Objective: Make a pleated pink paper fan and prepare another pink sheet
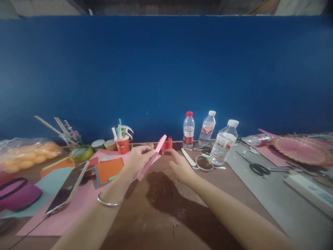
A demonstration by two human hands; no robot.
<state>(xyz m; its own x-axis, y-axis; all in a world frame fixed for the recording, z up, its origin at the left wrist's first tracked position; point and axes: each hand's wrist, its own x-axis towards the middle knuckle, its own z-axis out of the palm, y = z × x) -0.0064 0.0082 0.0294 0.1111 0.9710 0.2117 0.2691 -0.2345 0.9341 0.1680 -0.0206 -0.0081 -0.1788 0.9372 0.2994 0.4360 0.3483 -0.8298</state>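
Note:
A folded strip of pink paper (156,154) is held up above the brown table (161,215). My left hand (139,158), with a silver bangle (109,201) on its wrist, pinches the strip near its middle. My right hand (178,165) is just right of the paper, fingers curled towards its edge; I cannot make out whether they touch it. Both hands hover over the dark stained patch in the middle of the table.
A phone (67,187) lies on pink and coloured sheets (108,170) at the left, by an orange cup of pens (122,142). Water bottles (188,130) stand behind. Scissors (256,166), a pink paper fan (299,149) and a power strip (309,189) lie at the right.

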